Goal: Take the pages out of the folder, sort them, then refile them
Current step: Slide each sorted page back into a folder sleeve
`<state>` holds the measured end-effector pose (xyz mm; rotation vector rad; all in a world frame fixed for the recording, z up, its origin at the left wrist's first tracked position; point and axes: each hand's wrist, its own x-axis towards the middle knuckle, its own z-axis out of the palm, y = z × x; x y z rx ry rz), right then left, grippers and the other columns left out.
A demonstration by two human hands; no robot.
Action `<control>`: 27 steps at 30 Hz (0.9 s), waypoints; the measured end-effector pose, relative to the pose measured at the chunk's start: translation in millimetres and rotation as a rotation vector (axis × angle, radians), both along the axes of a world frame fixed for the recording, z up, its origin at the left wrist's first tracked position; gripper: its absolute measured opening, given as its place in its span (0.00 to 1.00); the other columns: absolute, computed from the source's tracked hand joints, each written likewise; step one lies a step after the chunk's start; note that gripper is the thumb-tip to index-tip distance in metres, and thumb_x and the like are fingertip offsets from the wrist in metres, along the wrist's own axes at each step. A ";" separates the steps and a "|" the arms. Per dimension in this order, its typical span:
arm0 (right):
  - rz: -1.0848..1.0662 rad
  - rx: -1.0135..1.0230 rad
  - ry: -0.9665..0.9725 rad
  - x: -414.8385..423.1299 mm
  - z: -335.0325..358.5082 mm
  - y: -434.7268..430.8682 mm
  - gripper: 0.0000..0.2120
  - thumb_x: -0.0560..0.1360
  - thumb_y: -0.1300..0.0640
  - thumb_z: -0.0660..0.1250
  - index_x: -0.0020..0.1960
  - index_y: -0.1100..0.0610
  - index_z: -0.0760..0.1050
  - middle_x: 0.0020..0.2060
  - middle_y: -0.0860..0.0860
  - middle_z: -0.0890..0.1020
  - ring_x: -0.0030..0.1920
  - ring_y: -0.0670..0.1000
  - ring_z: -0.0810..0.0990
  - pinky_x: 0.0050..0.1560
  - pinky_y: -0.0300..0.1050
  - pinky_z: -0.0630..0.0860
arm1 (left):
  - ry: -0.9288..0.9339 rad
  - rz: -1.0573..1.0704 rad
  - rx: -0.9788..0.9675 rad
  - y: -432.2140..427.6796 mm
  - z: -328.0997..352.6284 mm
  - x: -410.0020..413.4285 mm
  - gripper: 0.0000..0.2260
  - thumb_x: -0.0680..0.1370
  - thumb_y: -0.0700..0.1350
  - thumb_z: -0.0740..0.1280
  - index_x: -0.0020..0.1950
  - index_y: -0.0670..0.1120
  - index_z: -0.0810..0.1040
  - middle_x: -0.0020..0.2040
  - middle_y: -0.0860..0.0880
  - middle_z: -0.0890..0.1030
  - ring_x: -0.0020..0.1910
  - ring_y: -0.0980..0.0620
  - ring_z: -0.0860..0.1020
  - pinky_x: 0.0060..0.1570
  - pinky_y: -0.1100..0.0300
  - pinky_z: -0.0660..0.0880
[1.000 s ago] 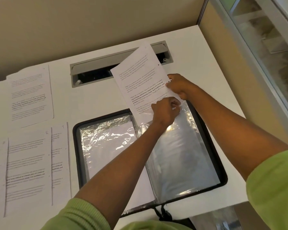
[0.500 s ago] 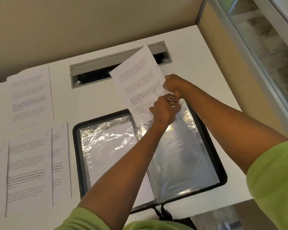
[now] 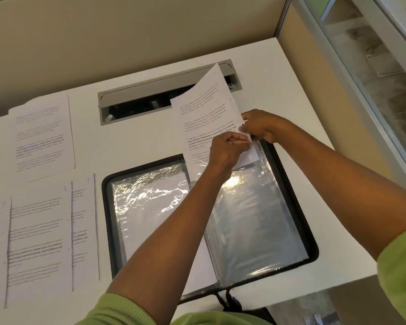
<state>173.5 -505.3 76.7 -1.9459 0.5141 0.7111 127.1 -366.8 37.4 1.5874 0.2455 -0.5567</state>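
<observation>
You hold the white printed page (image 3: pixel 204 109) upright over the far edge of the black-rimmed open folder (image 3: pixel 299 202). Its lower end is tucked into the mouth of the clear plastic sleeve (image 3: pixel 251 219) on the folder's right side, and its top corner curls over the grey cable slot (image 3: pixel 150 92) set into the tabletop. Your right hand (image 3: pixel 263 125) pinches the page's right edge. Your left hand (image 3: pixel 227 151), fingers curled, pinches the same edge just below, at the sleeve's mouth; you cannot tell whether it catches the plastic too.

Your left forearm lies across the folder's spine and hides part of both sleeves. The left-hand sleeve (image 3: pixel 150 202) holds a white sheet and throws back a strong glare. A black zip pull (image 3: pixel 230 303) hangs off the folder's near edge.

To the left, well apart from the folder, a single printed sheet (image 3: pixel 42 134) lies flat. Nearer you, a row of overlapping printed sheets (image 3: pixel 40 231) lies with handwritten numbers at the top corners.

All of this rests on a white tabletop (image 3: pixel 131 141), closed at the back by a beige partition (image 3: pixel 127 38). A glazed panel with a pale frame (image 3: pixel 373 66) runs along the right.
</observation>
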 end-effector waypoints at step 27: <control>-0.120 0.135 -0.090 11.5 -22.1 -31.3 0.14 0.79 0.60 0.72 0.62 0.64 0.79 0.57 0.56 0.85 0.54 0.54 0.85 0.54 0.48 0.83 | -0.069 0.232 0.248 118.2 -16.6 81.1 0.04 0.80 0.40 0.73 0.52 0.39 0.83 0.50 0.50 0.87 0.44 0.53 0.85 0.33 0.68 0.77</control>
